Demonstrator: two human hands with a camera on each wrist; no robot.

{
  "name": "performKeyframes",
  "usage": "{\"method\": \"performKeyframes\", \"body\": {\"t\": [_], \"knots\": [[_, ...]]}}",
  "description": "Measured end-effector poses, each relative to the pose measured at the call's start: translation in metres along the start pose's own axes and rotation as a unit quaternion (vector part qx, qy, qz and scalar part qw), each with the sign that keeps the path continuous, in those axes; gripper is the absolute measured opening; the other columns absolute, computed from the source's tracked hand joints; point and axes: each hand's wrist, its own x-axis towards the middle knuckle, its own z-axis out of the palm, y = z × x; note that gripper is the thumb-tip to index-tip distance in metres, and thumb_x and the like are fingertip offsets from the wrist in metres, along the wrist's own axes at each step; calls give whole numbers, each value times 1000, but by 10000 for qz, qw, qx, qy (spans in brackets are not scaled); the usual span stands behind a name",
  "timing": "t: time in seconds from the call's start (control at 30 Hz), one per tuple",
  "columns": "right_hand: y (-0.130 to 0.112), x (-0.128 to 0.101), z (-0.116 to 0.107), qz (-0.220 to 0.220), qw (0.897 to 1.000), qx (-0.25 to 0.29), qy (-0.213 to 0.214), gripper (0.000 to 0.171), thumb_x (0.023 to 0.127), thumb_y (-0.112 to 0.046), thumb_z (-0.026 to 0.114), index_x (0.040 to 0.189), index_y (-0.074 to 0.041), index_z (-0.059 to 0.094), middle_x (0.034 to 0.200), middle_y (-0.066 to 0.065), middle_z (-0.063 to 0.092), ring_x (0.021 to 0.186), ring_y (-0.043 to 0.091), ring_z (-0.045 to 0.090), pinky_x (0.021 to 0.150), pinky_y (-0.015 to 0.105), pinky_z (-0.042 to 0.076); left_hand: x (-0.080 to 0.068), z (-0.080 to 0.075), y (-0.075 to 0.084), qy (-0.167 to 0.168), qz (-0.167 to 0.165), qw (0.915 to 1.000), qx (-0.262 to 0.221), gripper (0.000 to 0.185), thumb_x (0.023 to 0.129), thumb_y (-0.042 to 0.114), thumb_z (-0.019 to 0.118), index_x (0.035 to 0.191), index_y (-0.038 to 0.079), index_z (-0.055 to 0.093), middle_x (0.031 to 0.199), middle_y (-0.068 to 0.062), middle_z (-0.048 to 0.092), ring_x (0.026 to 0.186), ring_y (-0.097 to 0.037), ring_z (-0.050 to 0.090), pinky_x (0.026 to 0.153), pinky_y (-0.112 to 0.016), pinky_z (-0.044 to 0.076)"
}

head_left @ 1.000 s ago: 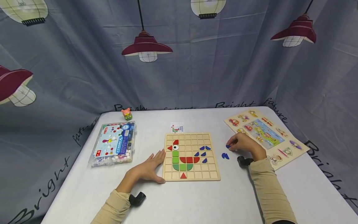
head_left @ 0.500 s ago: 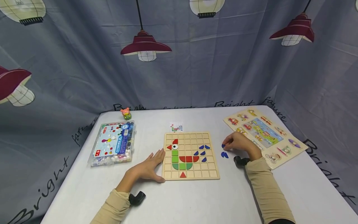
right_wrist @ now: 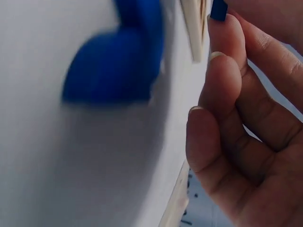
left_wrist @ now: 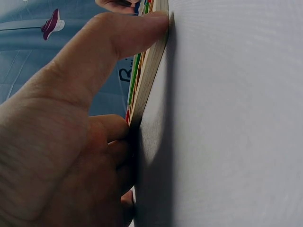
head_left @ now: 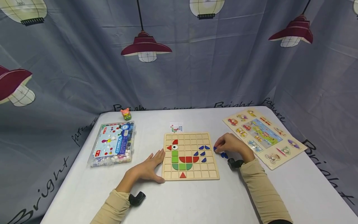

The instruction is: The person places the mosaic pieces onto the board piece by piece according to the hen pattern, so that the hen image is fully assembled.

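Note:
My left hand [head_left: 148, 168] lies on the white table with fingers spread, thumb and fingertips against the left edge of the wooden grid board [head_left: 199, 175]. Red, green and blue pieces on the board form a bird shape with a round eye piece [head_left: 175, 147]. Between thumb and finger, my right hand [head_left: 230, 144] pinches a small blue quarter-round piece [right_wrist: 218, 9], just off the board's right edge. Loose blue pieces [head_left: 224, 155] lie on the table below that hand. In the left wrist view, the thumb [left_wrist: 137, 34] rests along the board's side.
A small pattern card [head_left: 176, 127] lies behind the board. To the left stands a clear plastic case [head_left: 113, 143] of coloured beads, with a small pink-and-green figurine [head_left: 126, 114] behind it. A wooden picture puzzle [head_left: 265, 137] lies to the right, close to the right forearm.
My right hand has moved left with the pinched blue piece, from beside the picture puzzle to near the board's right edge. The left hand has stayed in place.

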Motion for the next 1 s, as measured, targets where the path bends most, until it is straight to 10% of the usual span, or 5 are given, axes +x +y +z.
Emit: {"method": "performKeyframes", "body": {"t": [1.0], "knots": [[-40, 2, 27, 113, 9990, -437, -45, 16, 69, -10, 85, 82, -9, 74, 69, -3, 68, 62, 9, 57, 57, 22, 46, 2, 0, 0, -11, -23, 10000, 29, 117, 71, 46, 80, 155, 1, 11, 165, -14, 5, 154, -29, 4, 126, -49, 4]]}}
